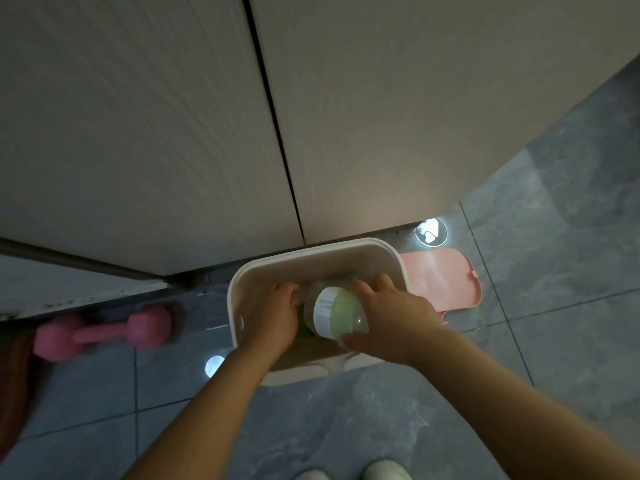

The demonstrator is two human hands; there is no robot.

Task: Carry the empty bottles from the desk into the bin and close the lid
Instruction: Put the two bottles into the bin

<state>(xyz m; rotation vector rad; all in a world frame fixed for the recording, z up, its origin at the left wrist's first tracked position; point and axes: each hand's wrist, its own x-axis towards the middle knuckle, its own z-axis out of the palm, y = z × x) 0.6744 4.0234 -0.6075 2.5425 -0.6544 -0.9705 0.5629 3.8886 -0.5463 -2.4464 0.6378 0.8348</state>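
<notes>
A white rectangular bin (311, 252) stands open on the grey tiled floor against a wooden cabinet. Its pink lid (440, 278) lies flat on the floor just right of it. A clear plastic bottle with a green and white label (334, 313) is held over the bin's opening by my right hand (388, 320), which grips its right side. My left hand (277, 317) reaches down inside the bin at the left. It looks closed around another clear bottle, mostly hidden behind the labelled one.
A pink dumbbell (104, 336) lies on the floor left of the bin. Pale wooden cabinet doors (207, 133) rise behind the bin. Bright light reflections (430, 232) show on the tiles. My feet (349, 472) are at the bottom edge.
</notes>
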